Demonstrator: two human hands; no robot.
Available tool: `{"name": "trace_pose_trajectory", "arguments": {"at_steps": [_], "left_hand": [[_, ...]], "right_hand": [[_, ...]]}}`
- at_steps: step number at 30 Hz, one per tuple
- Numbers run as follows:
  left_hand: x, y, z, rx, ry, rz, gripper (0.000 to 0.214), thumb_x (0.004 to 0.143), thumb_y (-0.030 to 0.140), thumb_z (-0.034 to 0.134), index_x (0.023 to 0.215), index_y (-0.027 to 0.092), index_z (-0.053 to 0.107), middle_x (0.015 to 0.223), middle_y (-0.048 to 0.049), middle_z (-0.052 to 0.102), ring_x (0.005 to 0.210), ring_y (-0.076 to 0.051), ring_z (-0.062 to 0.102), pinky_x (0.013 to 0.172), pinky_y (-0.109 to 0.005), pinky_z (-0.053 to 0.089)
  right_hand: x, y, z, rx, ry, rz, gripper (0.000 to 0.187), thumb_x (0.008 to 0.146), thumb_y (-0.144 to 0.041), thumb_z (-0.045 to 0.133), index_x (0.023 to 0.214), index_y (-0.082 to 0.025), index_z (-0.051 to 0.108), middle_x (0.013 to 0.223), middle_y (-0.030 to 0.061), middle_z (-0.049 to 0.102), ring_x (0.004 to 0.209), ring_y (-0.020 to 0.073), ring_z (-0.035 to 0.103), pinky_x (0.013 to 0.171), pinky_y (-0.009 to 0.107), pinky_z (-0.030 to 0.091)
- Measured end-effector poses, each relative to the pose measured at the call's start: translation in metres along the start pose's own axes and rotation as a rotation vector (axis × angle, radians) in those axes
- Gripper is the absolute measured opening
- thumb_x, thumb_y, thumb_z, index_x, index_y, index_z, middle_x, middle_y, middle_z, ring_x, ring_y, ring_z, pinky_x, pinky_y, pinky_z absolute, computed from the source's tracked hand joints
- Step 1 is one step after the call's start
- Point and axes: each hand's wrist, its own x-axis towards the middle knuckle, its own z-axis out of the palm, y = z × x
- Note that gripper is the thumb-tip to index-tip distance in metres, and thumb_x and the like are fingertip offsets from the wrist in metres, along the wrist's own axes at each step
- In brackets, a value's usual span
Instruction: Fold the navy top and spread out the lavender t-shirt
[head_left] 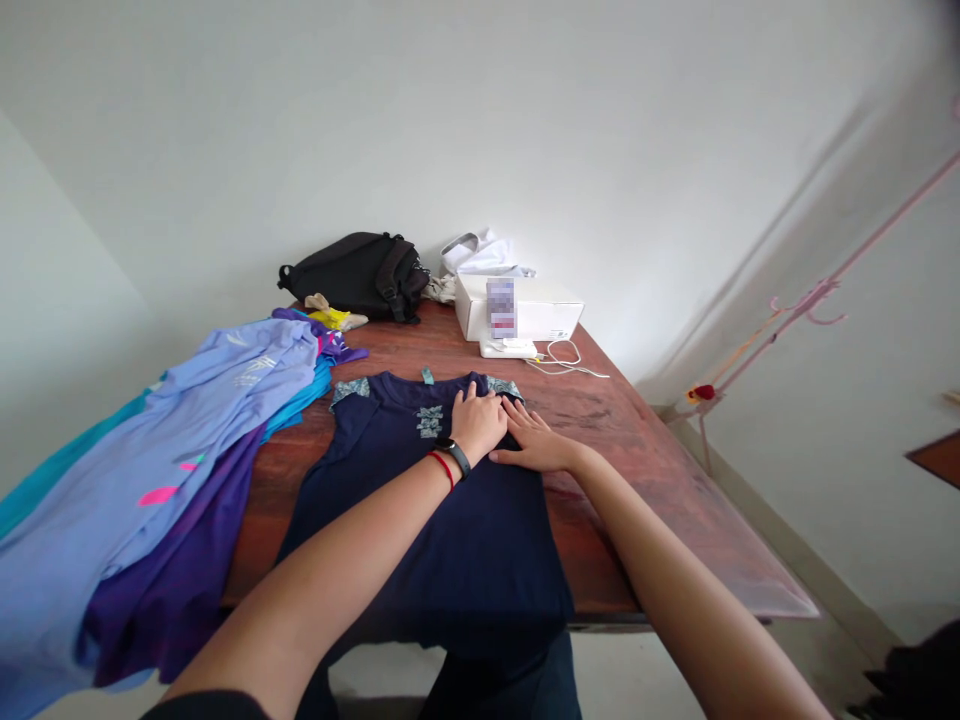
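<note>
A dark navy shirt (450, 530) with patterned shoulder patches lies spread on the wooden table, its neckline away from me and its lower end over the front edge. My left hand (478, 420), with a black band and a red string on the wrist, rests on the shirt's upper right part near the collar. Just to its right, my right hand (536, 440) lies flat with fingers stretched on the shirt's right shoulder and sleeve area. The fingertips of both hands almost meet. Neither hand is seen gripping the cloth.
A pile of lilac, purple and blue clothes (187, 430) hangs over the table's left side. At the back are a black backpack (352, 275), a white box (551, 305), a white device (508, 348) with a cable, and white cloth (480, 252). A pink stand (814, 295) is at right.
</note>
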Motion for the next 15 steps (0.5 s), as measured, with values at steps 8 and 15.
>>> {"name": "trace_pose_trajectory", "arguments": {"at_steps": [8, 15], "left_hand": [[-0.004, 0.002, -0.001, 0.077, -0.015, 0.014, 0.038, 0.100, 0.026, 0.042, 0.128, 0.024, 0.068, 0.141, -0.0072, 0.062, 0.141, -0.035, 0.041, 0.114, -0.057, 0.033], [-0.018, 0.024, -0.034, 0.124, -0.080, 0.088, 0.041, 0.097, 0.022, 0.045, 0.136, 0.019, 0.058, 0.155, -0.0146, 0.045, 0.145, -0.038, 0.036, 0.110, -0.058, 0.038]], "right_hand": [[0.006, 0.006, 0.007, 0.068, 0.056, -0.016, 0.116, 0.075, -0.083, 0.060, 0.163, -0.023, 0.013, 0.168, 0.0123, 0.002, 0.155, 0.0390, -0.002, 0.123, 0.062, 0.004], [0.011, 0.010, 0.012, 0.115, 0.105, -0.032, 0.101, 0.077, -0.064, 0.071, 0.160, -0.024, 0.031, 0.167, 0.0116, 0.015, 0.155, 0.0416, 0.007, 0.123, 0.064, 0.007]]}}
